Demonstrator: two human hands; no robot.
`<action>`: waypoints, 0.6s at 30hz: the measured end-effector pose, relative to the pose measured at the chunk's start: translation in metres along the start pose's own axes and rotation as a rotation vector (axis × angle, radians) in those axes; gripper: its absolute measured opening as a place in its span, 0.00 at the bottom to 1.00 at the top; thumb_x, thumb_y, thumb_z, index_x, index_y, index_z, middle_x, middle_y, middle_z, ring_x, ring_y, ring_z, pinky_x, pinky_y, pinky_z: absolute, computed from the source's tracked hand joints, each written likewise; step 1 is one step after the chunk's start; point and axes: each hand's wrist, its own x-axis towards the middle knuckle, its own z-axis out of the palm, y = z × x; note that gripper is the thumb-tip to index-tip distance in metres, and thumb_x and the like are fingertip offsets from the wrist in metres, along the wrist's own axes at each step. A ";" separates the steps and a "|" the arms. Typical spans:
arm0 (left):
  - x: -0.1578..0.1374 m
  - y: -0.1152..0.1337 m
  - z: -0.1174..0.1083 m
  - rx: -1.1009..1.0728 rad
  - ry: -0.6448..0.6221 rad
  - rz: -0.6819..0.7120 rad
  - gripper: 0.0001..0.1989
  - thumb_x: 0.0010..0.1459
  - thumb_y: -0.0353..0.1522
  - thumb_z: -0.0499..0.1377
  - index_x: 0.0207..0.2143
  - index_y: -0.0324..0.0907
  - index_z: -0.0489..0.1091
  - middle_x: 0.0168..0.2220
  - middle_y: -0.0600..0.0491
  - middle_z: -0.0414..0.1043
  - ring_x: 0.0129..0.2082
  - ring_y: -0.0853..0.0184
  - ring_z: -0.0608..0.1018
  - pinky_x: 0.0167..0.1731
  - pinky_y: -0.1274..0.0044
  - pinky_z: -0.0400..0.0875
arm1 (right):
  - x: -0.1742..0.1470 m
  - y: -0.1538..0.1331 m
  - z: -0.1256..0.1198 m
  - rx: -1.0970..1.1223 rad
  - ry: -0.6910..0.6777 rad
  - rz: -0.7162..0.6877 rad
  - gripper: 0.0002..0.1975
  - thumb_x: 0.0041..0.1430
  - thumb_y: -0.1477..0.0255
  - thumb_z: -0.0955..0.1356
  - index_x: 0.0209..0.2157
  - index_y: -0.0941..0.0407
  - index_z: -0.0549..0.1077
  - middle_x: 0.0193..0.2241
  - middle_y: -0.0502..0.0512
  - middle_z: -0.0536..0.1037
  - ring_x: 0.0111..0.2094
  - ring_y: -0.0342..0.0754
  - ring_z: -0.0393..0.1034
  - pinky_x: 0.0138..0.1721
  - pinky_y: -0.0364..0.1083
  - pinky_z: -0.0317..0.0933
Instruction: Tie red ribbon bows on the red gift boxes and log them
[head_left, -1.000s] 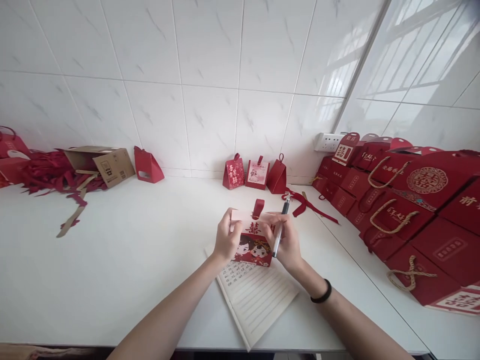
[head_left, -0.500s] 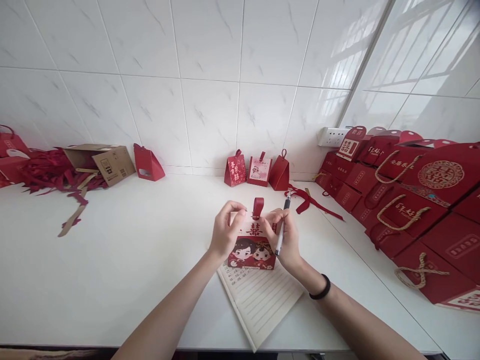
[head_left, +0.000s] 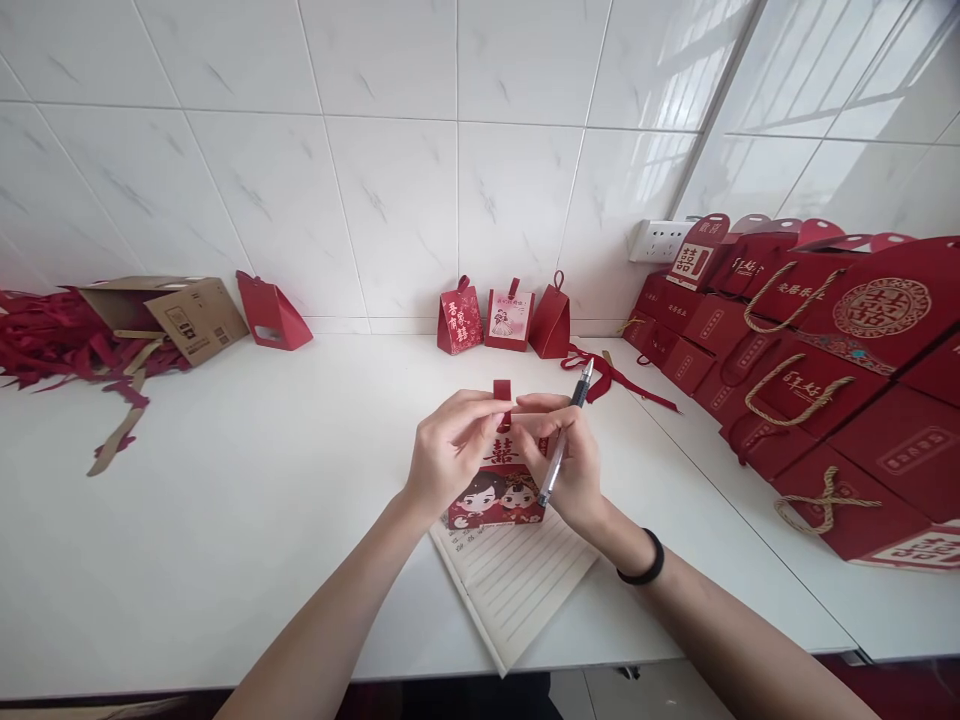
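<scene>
While I look across the white table, the person's two hands are at work over a small box printed with two cartoon faces. It sits in front of them, over the upper end of a lined notebook with a few written lines. The left hand has its thumb and fingers pinched together at the red loop on top of the box. The right hand grasps a pen, nib pointing up and away, its fingertips near the top edge of the box. A black band circles the right wrist. Against the tiled wall I see three little boxes in a row, with dark red ribbons lying just beside them. To the right, stacked red boxes rise, several with rope handles. Over to the left, a brown carton lies beside a heap of red strips, near a red box with a cut-out window.
</scene>
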 end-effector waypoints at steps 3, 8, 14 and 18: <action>0.001 0.001 -0.001 0.006 -0.030 -0.005 0.13 0.55 0.24 0.54 0.41 0.42 0.71 0.39 0.51 0.71 0.39 0.70 0.74 0.34 0.81 0.74 | 0.001 -0.001 -0.001 0.008 -0.011 0.007 0.11 0.56 0.81 0.66 0.29 0.54 0.59 0.31 0.51 0.71 0.36 0.46 0.68 0.31 0.44 0.64; 0.001 0.001 -0.003 0.054 -0.050 0.034 0.18 0.51 0.21 0.55 0.44 0.42 0.70 0.40 0.51 0.71 0.41 0.70 0.74 0.40 0.79 0.74 | 0.003 -0.006 -0.001 0.097 0.003 0.105 0.11 0.56 0.81 0.66 0.28 0.55 0.59 0.29 0.49 0.70 0.32 0.44 0.67 0.31 0.43 0.63; 0.000 0.002 -0.002 -0.045 -0.078 -0.065 0.17 0.53 0.22 0.53 0.44 0.42 0.70 0.41 0.50 0.70 0.40 0.70 0.74 0.35 0.81 0.76 | 0.003 -0.011 -0.003 0.156 -0.014 0.249 0.10 0.57 0.77 0.66 0.28 0.54 0.59 0.30 0.50 0.71 0.30 0.44 0.68 0.29 0.42 0.63; 0.000 0.002 -0.002 -0.068 -0.089 -0.121 0.16 0.54 0.23 0.53 0.44 0.43 0.70 0.42 0.50 0.69 0.42 0.69 0.73 0.36 0.80 0.76 | 0.004 -0.008 -0.004 0.187 -0.046 0.260 0.09 0.58 0.76 0.66 0.29 0.54 0.59 0.34 0.52 0.73 0.34 0.45 0.70 0.32 0.44 0.65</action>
